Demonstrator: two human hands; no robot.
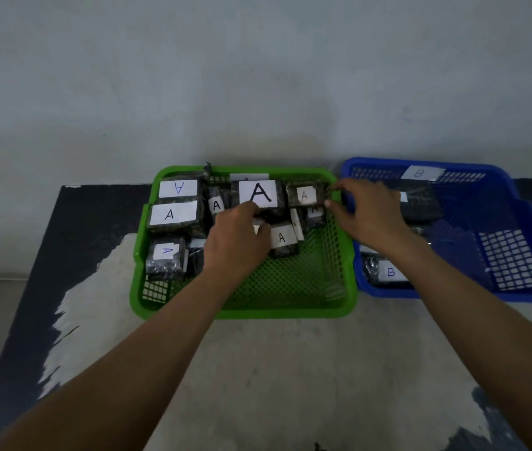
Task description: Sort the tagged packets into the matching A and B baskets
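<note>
Head view: both hands inside green basket (241,312). Left hand (237,242) fingers pinching big A packet (259,198); right hand (368,213) fingers pinching small A packet (305,195) at right rim. Risk: stacked packets slide, tags get covered, small packet tips over rim toward blue basket (518,288).

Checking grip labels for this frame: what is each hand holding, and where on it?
The right hand pinches the right edge of the small A packet in the green basket. The left hand rests on packets; any grip is hidden.

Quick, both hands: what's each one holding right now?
Left hand: on the big A packet, grip unclear.
Right hand: pinching the small A packet.
</note>
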